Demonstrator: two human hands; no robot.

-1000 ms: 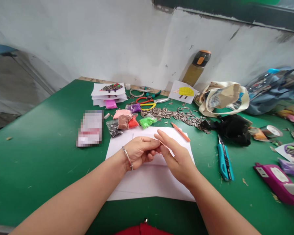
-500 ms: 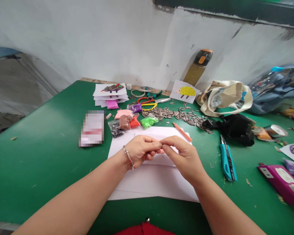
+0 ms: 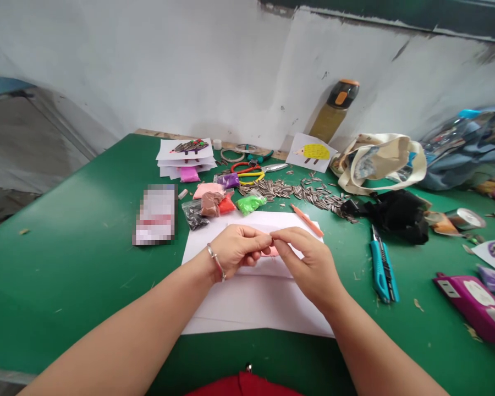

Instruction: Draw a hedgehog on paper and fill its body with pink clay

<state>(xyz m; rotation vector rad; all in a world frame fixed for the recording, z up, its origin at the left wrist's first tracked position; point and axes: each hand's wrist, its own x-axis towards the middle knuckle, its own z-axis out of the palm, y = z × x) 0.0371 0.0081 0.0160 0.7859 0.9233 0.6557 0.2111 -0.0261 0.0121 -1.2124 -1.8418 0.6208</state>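
My left hand point(image 3: 241, 250), with a bracelet at the wrist, is closed in a pinch above the white paper point(image 3: 256, 305). Its fingertips meet those of my right hand point(image 3: 307, 258), whose thumb and forefinger are pinched together too. Whatever sits between the fingertips is too small to make out. A pink piece point(image 3: 271, 251) shows on the paper just behind the fingers. Beyond the hands lie bags of coloured clay, among them a green one point(image 3: 251, 204) and a brown one point(image 3: 210, 204). An orange pen point(image 3: 307, 220) rests on the paper's right back corner.
Sunflower seeds point(image 3: 313, 193) are scattered behind the paper, near scissors point(image 3: 253, 171). A teal cutter point(image 3: 383, 269) and a magenta case point(image 3: 474, 305) lie to the right. Stacked cards point(image 3: 184, 149) and a phone-like blurred object point(image 3: 155, 215) are at left. A bottle point(image 3: 334, 110) leans on the wall.
The hands keep nearly the same place and pinch. Slightly more of the pink piece shows behind the fingertips.
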